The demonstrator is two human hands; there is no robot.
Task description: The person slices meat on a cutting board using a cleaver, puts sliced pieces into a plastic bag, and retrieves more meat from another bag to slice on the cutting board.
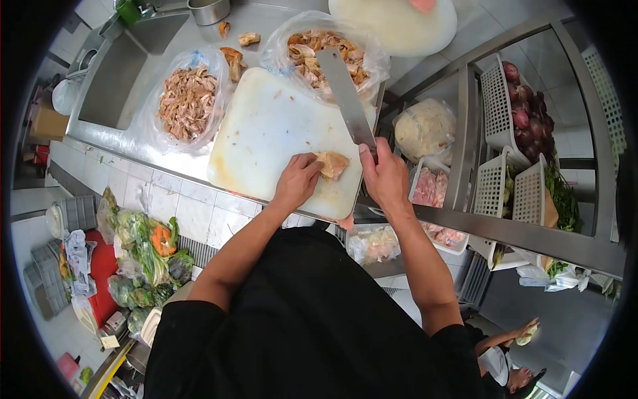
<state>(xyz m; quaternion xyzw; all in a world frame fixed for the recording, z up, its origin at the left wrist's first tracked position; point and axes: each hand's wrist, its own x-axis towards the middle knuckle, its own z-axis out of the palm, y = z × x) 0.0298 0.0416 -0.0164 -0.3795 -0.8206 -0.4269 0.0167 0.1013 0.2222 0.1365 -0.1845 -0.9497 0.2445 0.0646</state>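
My left hand rests on the white cutting board, its fingers bent and pressed against a piece of cooked chicken. In my right hand is the handle of a cleaver. Its broad blade points away from me, raised over the board's right edge and partly in front of a plastic bag of chicken pieces. Left of the board lies another open bag, full of shredded chicken. Small scraps are scattered on the board.
A sink is at the far left, with a metal pot behind. Chicken bones lie on the steel counter. To the right, a metal rack holds baskets of red onions and greens. Another person's hand shows at lower right.
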